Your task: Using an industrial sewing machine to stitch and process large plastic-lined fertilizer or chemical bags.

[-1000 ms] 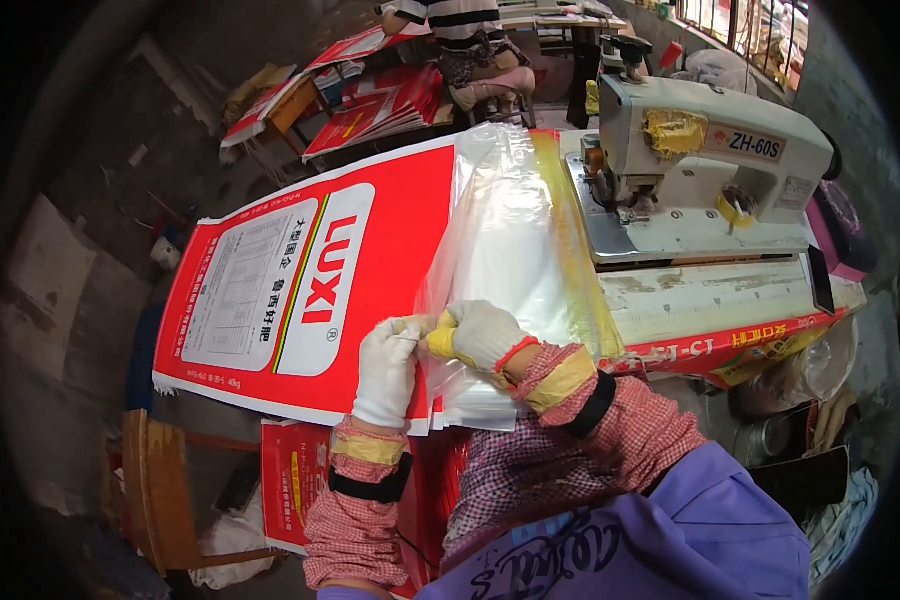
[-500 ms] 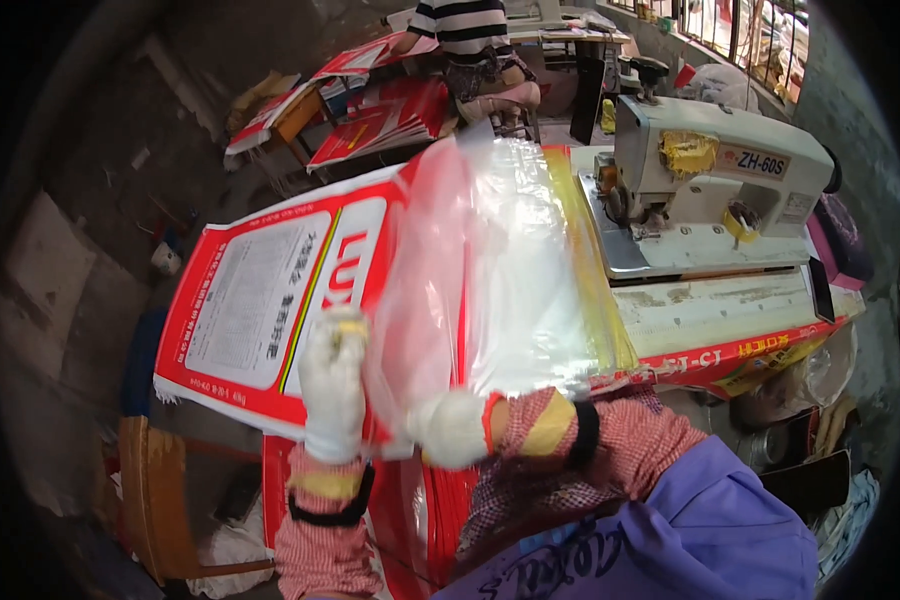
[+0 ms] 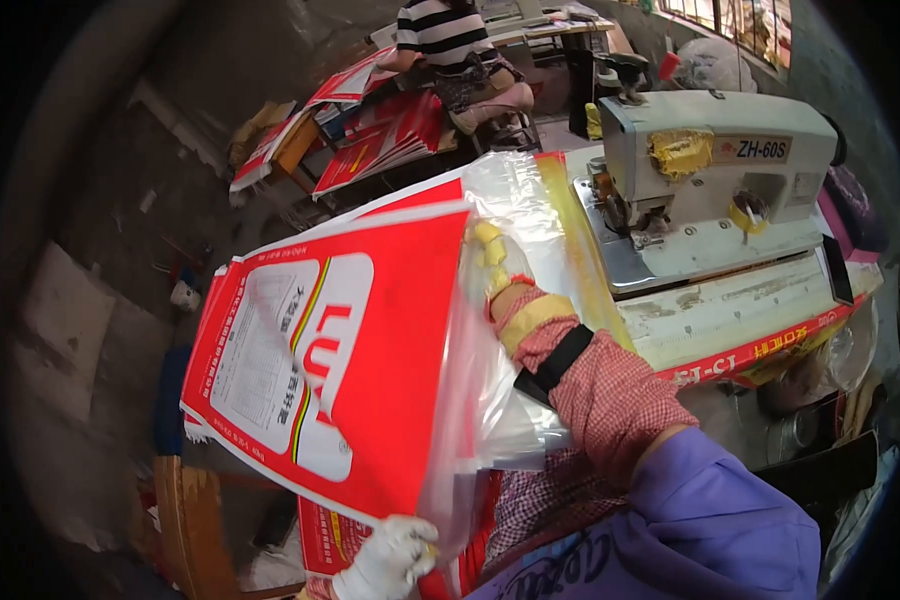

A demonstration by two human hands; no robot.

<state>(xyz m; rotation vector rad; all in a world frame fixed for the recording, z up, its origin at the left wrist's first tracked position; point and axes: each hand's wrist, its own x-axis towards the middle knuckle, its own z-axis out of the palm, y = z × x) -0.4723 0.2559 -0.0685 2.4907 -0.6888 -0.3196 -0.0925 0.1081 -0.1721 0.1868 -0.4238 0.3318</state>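
Observation:
A red and white printed sack [image 3: 400, 370] lies before me on a stack of similar sacks, its surface buckled in the middle. Clear plastic film [image 3: 470, 400] sticks out along its right edge like a liner. My left hand [image 3: 390, 555], in a white glove, is closed on the sack's near right corner. At the far right corner, my right hand [image 3: 495, 262], gloved in white with yellow fingertips, grips the edge with its fingers bent; part of the grip is hidden by film. Beneath and beyond that hand lies a pile of shiny clear plastic bags [image 3: 510, 185] with a yellowish edge.
An industrial sewing machine [image 3: 715, 180] stands on a worn bench at the right, with a dark phone [image 3: 837, 268] beside it. A wooden stool [image 3: 185, 520] is at lower left. Farther back, a person in a striped shirt [image 3: 445, 35] sits near stacked red sacks [image 3: 385, 145].
My right hand has moved from the near side to the far right corner. My left hand has come down to the near corner. The sack has shifted right and now buckles.

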